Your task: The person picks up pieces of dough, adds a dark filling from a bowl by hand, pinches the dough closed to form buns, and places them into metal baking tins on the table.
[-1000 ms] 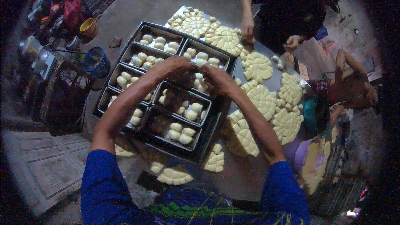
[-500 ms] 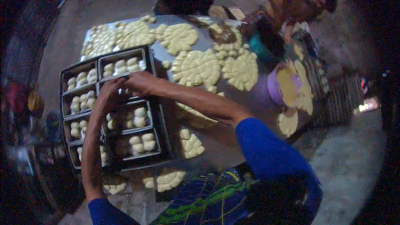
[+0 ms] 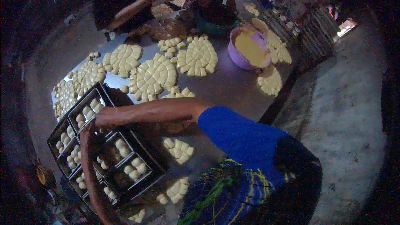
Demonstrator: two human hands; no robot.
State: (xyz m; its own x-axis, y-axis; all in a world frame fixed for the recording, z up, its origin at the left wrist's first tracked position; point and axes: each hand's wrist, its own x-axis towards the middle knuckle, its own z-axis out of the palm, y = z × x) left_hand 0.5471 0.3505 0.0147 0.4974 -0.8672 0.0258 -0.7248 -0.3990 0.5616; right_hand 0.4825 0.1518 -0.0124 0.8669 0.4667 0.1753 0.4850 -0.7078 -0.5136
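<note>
On the dim grey counter (image 3: 233,83), your left hand (image 3: 86,131) and right hand (image 3: 102,119) meet at nine o'clock over the black compartmented metal tray (image 3: 143,158); finger spread unclear. The pale dough pieces (image 3: 133,168) look soft, so grip the tray's rigid rims.

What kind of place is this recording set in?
Probably a small bakery work area: round slabs of scored dough cover a metal table, dough pieces fill a black baking tray, and a purple bowl holds batter.

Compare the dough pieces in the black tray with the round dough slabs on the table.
The dough pieces sit loose, a few small lumps to each compartment of the black tray; the round dough slabs lie flat on the bare table, scored into joined segments. The pieces are far smaller than the slabs. Both are pale yellow.
</note>
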